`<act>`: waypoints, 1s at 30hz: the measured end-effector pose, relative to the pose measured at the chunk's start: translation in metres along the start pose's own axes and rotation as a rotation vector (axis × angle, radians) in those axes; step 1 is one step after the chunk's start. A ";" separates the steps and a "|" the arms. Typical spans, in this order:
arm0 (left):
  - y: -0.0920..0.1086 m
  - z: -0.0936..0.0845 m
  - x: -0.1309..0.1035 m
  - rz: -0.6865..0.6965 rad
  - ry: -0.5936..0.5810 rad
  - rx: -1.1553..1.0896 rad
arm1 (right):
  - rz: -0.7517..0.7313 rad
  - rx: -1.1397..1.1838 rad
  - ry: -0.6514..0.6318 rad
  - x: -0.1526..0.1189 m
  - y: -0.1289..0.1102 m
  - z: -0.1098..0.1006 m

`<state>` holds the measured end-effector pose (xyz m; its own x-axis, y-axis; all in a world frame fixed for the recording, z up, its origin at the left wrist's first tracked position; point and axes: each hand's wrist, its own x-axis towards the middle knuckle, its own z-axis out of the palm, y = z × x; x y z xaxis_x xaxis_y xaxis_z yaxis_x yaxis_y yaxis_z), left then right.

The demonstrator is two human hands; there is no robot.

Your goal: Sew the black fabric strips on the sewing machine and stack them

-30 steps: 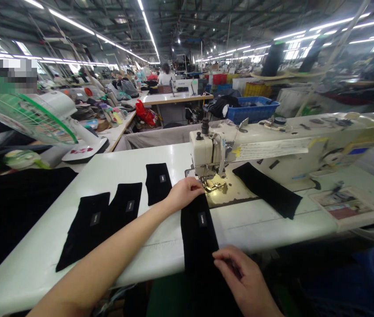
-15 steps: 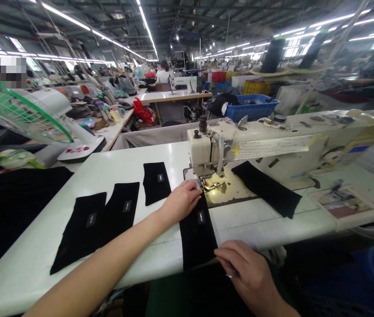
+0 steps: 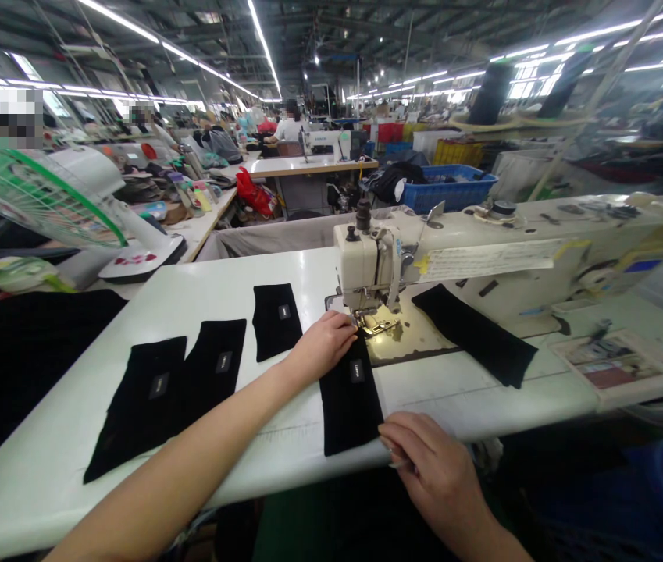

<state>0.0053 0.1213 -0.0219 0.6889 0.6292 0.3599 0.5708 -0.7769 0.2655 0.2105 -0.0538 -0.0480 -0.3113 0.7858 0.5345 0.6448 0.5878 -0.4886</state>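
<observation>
A black fabric piece (image 3: pixel 350 417) with a small dark label (image 3: pixel 357 371) lies on the white sewing table, its far end at the presser foot of the sewing machine (image 3: pixel 366 265). Close to the needle, my left hand (image 3: pixel 331 339) pinches the fabric's far end, fingers pressed together. My right hand (image 3: pixel 425 457) grips the near right corner of the same piece at the table's front edge. Some small metallic thing shows under its fingers, too little to name. Another black fabric piece (image 3: pixel 475 336), without a visible label, rests to the right of the needle.
Labelled black pieces (image 3: pixel 276 320) lie left of my left arm, two of them overlapping or side by side. A green-rimmed fan (image 3: pixel 55 195) stands at the left. Behind the machine is a blue basket (image 3: pixel 448 187); a small tray (image 3: pixel 612 363) sits at the right.
The fabric under my hands has moved slightly forward toward the needle, its near edge now farther from me. My right hand has followed it up a little; my left hand stays by the needle.
</observation>
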 end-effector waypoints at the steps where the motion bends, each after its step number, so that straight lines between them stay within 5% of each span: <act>1: -0.001 0.000 0.000 0.003 0.004 -0.003 | 0.000 -0.002 0.001 0.000 0.000 0.000; 30: 0.002 -0.010 -0.002 0.013 -0.056 0.148 | 0.056 -0.041 -0.038 0.007 -0.006 -0.004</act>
<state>0.0004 0.1184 -0.0135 0.7184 0.6224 0.3107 0.6182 -0.7760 0.1253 0.2074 -0.0523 -0.0387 -0.2998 0.8242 0.4804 0.6896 0.5352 -0.4879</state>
